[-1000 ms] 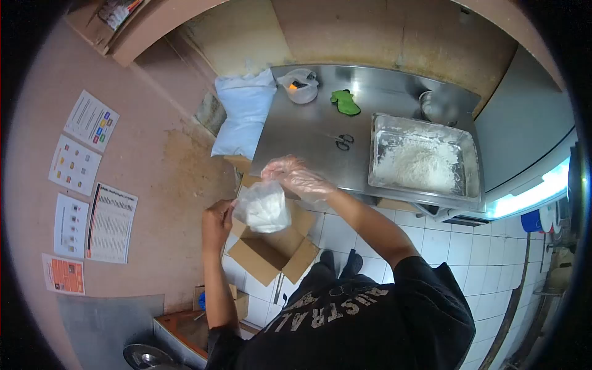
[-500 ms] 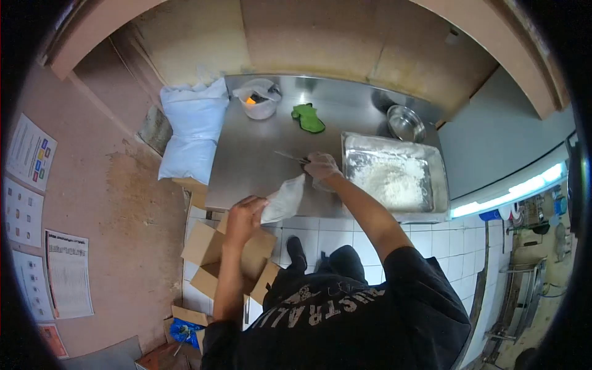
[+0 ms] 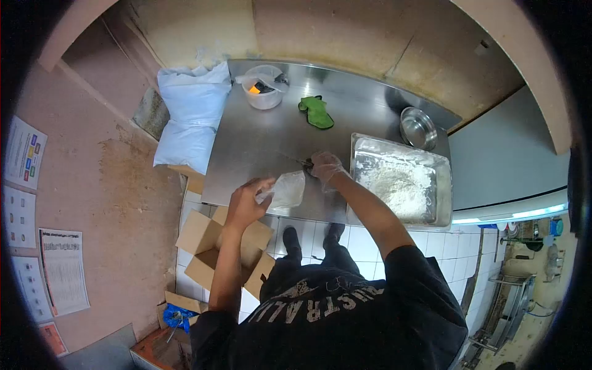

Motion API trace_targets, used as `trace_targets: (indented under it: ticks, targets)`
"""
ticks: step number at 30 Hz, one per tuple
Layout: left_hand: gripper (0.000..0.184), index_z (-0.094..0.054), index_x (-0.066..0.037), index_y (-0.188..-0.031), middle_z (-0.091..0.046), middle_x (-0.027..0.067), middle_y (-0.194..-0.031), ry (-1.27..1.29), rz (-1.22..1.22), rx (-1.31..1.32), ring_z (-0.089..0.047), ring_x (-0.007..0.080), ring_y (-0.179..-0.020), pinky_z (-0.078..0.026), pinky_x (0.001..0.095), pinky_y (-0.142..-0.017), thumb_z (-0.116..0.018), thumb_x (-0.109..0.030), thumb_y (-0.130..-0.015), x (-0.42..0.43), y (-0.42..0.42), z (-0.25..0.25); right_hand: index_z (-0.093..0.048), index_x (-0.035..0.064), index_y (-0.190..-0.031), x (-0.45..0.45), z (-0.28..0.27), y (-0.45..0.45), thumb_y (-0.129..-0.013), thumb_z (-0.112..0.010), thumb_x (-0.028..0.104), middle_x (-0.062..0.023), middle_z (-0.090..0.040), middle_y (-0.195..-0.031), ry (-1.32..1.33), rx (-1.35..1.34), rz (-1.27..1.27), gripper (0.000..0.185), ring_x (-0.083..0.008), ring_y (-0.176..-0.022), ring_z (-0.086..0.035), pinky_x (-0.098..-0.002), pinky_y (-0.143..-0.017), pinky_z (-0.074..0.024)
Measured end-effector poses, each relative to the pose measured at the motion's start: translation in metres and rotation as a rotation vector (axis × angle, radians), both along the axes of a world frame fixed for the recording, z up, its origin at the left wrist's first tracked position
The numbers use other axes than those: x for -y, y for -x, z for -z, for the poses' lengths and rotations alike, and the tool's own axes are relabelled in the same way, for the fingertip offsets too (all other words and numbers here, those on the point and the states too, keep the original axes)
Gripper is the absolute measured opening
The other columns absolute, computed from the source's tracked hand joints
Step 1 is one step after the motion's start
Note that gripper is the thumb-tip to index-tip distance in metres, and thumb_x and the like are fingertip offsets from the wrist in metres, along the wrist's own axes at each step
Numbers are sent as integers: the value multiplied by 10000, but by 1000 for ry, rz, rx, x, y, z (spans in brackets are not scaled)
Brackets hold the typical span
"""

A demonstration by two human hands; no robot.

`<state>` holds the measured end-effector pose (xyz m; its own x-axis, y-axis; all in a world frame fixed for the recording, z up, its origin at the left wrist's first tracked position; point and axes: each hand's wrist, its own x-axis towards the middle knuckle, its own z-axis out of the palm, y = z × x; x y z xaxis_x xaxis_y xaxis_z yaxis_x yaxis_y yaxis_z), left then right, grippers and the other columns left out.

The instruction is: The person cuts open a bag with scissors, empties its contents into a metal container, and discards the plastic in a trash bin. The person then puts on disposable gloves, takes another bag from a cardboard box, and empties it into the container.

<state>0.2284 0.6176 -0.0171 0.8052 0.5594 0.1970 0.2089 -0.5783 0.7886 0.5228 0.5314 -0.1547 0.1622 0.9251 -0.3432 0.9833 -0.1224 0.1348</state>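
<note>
My bare left hand (image 3: 245, 202) is at the front edge of the steel counter, its fingers and thumb around the left side of a small translucent white plastic bag (image 3: 290, 190). The bag lies flattened over the counter edge, to the right of that hand. My right hand (image 3: 327, 169), in a clear plastic glove, is closed on dark-handled scissors (image 3: 306, 165) just above the bag. Their thin metal blades point left over the counter and are hard to see. A steel pan of white powder (image 3: 398, 184) stands right of my gloved hand.
On the steel counter (image 3: 246, 142) are a clear tub (image 3: 264, 98), a green cloth item (image 3: 317, 113) and a steel bowl (image 3: 418, 128). White filled sacks (image 3: 191, 117) stand at the left. An open cardboard box (image 3: 203, 237) is on the tiled floor below.
The bag has turned flatter and moved slightly up onto the counter edge. My left fingers have spread and shifted up along it. The camera view has shifted a little; the scissors stay in my right hand.
</note>
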Motion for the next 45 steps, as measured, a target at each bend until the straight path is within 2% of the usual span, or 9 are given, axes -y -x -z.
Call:
trace_targets:
  ticks: [2,5,11,14,16,19,26,33,45]
  targets:
    - [287,-722,-94,-1085,-698,122,-925,-34,-71,-75,-683,330,-843,-529,386,-752,-738,-102,-798,7,-12,-14,-705,96,-1046,0,-2,-6,-811,-642,223,-152,-651,-1100,50,67,-116,274,-337,-1049,-646,-424,-866,-537]
    - [245,-729,-101,-1033,-682,110,-898,-65,-32,-204,-669,308,-781,-522,386,-709,-739,-99,-789,5,-31,-22,-703,72,-956,-7,-19,-24,-872,-614,346,-154,-698,-1083,-93,-328,157,300,-344,-1021,-659,-477,-864,-516]
    - [148,-742,-89,-927,-677,105,-822,-115,119,-121,-659,295,-712,-512,386,-659,-738,-98,-779,-14,-58,-10,-633,72,-1163,45,-151,-52,-757,-751,477,-152,-638,-1139,-104,-374,178,585,-328,-1101,-599,-431,-932,-478]
    - [131,-748,-87,-908,-695,102,-818,-53,138,-102,-668,299,-717,-513,385,-664,-735,-90,-778,-14,-63,-17,-575,64,-1263,74,-187,-66,-708,-785,563,-162,-628,-1205,-186,-296,94,775,-319,-1164,-572,-437,-973,-459]
    - [132,-749,-70,-916,-700,107,-833,1,134,-110,-664,264,-714,-514,358,-662,-741,-71,-784,-11,-66,-22,-548,43,-1318,80,-208,-70,-677,-797,594,-174,-596,-1298,201,-532,273,881,-331,-1236,-534,-435,-1025,-428]
    - [138,-752,-54,-925,-703,112,-842,22,172,-102,-664,243,-717,-516,340,-663,-744,-45,-788,-13,-70,-21,-528,25,-1343,82,-210,-43,-657,-800,617,-193,-524,-1405,86,-513,219,946,-336,-1283,-503,-445,-1052,-405]
    - [129,-769,-94,-877,-679,80,-839,-180,222,-78,-656,291,-813,-514,398,-726,-718,-38,-772,-5,-75,-24,-602,46,-1224,49,-163,-8,-600,-779,695,-147,-613,-1060,-181,-246,-185,918,-340,-1008,-630,-451,-923,-496]
    - [147,-763,-91,-877,-677,77,-852,-205,175,-97,-656,287,-828,-513,393,-734,-709,-10,-766,-1,-72,-21,-656,67,-1152,39,-181,-4,-578,-764,725,-168,-659,-1064,48,-346,-92,879,-335,-1047,-638,-450,-935,-482]
    - [186,-758,-50,-937,-665,111,-847,-186,275,-26,-650,299,-809,-510,389,-734,-717,23,-772,-4,-74,-14,-662,83,-1101,38,-175,1,-722,-749,533,-149,-663,-1068,34,-338,-144,595,-345,-1038,-631,-450,-942,-477]
